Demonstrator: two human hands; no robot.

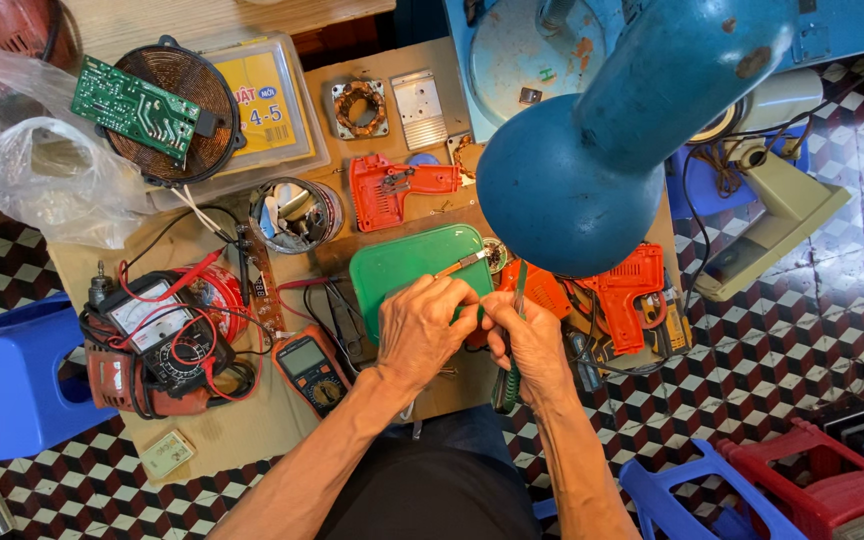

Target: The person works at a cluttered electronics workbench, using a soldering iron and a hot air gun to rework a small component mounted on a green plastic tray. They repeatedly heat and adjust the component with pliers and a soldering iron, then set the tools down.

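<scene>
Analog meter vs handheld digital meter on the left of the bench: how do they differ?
The analog meter has a white dial face and sits tangled in red leads; the digital meter is slimmer, orange-edged, with a small rectangular screen, lying nearer the left hand. Both lie face up with a rotary selector.

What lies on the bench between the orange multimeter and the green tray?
In the head view, black-handled pliers and thin dark leads lie between the orange multimeter and the green tray, just beside the left hand.

Green plastic tray [402, 262] on brown wooden board [252, 425], orange digital multimeter [312, 370] left of it, orange plastic drill shell [630, 292] right, red drill half [392, 188] behind.
</scene>
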